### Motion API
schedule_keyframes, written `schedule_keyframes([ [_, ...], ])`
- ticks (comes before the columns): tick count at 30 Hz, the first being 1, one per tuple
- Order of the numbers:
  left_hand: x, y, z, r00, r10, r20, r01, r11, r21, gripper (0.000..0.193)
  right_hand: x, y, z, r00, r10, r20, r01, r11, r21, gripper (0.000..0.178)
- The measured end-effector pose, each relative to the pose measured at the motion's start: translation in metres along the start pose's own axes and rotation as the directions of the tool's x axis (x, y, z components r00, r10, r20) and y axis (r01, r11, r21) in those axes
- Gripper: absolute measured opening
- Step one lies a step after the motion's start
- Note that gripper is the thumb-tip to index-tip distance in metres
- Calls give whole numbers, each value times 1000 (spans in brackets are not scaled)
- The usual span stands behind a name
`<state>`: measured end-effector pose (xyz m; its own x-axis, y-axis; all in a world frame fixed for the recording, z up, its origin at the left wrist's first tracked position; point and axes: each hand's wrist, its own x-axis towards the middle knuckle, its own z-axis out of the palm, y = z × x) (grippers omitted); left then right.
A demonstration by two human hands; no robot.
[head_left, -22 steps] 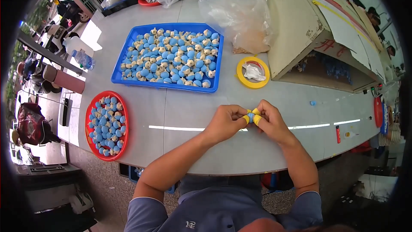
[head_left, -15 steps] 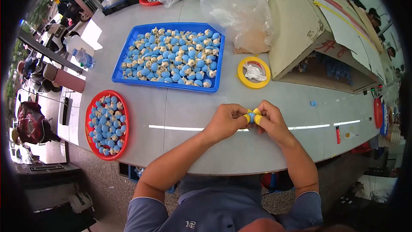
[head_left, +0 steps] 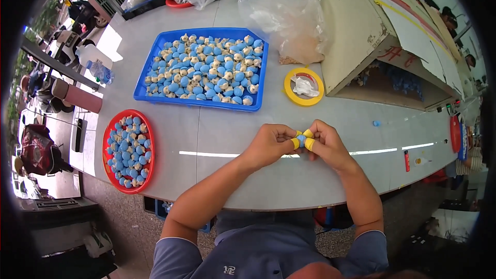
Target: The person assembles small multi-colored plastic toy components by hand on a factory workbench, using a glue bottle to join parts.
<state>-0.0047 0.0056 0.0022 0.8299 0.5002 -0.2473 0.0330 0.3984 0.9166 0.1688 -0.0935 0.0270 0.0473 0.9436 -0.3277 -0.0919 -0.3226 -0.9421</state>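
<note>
Above the near part of the table, my left hand (head_left: 264, 147) and my right hand (head_left: 331, 149) meet, thumbs and fingers pinched from both sides on a small blue piece (head_left: 301, 140). Yellow coverings wrap the thumb and finger ends of both hands. Most of the piece is hidden by the fingertips, so its full shape cannot be made out. Beyond my hands lies a blue tray (head_left: 199, 102) filled with small blue-and-cream figures (head_left: 206, 67). A red round tray (head_left: 150, 163) with more such figures stands to the left.
A yellow tape roll (head_left: 289, 96) lies beyond my hands, near a clear plastic bag (head_left: 281, 15). At the right stands a worn cabinet (head_left: 356, 31) with an open front. A red lighter (head_left: 406, 160) and a small blue bit (head_left: 376, 123) lie on the right. A pink bottle (head_left: 85, 98) is at the left.
Both hands keep their pinch on the blue piece, with only a very slight shift of the fingertips. The trays and other things on the table stay where they were.
</note>
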Motion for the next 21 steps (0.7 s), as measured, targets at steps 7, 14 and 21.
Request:
schedule_keyframes([
  [7,-1,-1,-2,1000,-1,-10,1,1000,17,21,0,3,1,999,-41,9,41,998,-36,11],
  [14,-1,0,0,999,-16,-37,18,999,31,22,1,7,-1,994,-102,32,104,992,-76,11],
  [21,-1,-2,1,999,-4,-51,7,998,57,21,1,7,0,995,-95,15,96,992,-83,11],
])
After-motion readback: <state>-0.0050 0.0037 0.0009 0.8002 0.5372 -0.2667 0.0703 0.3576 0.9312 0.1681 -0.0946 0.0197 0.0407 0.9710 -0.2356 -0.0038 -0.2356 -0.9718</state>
